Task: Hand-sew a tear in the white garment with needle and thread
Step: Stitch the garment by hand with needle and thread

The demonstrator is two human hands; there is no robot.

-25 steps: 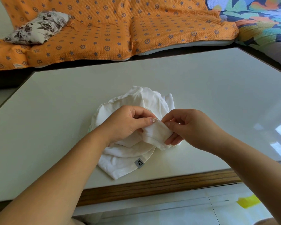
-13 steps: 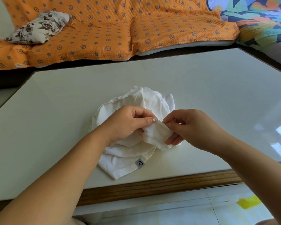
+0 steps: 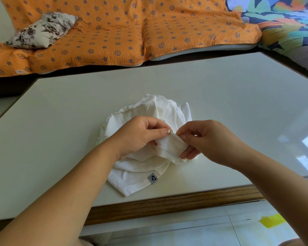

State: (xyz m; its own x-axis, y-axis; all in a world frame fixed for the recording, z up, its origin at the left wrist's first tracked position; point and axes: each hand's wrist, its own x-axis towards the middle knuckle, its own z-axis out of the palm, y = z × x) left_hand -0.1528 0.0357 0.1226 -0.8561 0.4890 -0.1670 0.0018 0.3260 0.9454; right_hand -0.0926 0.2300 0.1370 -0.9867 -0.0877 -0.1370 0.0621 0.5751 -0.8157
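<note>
A crumpled white garment point(image 3: 137, 167) with a small grey label lies on the white table point(image 3: 60, 121) near its front edge. My left hand point(image 3: 140, 135) pinches a raised fold of the garment between thumb and fingers. My right hand point(image 3: 208, 139) pinches the same fold from the right side, its lower fingers under the cloth's hem. The two thumbs almost meet at the top of the fold. No needle or thread is clear enough to make out.
The table's wooden front edge point(image 3: 167, 205) runs below the garment. Behind the table stands a sofa under an orange patterned cover point(image 3: 132, 32), with a floral cushion point(image 3: 41, 31) at left. A yellow patch point(image 3: 272, 221) lies on the floor at right.
Both hands keep their pinch on the fold. My right hand's thumb and forefinger have shifted slightly up and left toward the left thumb.
</note>
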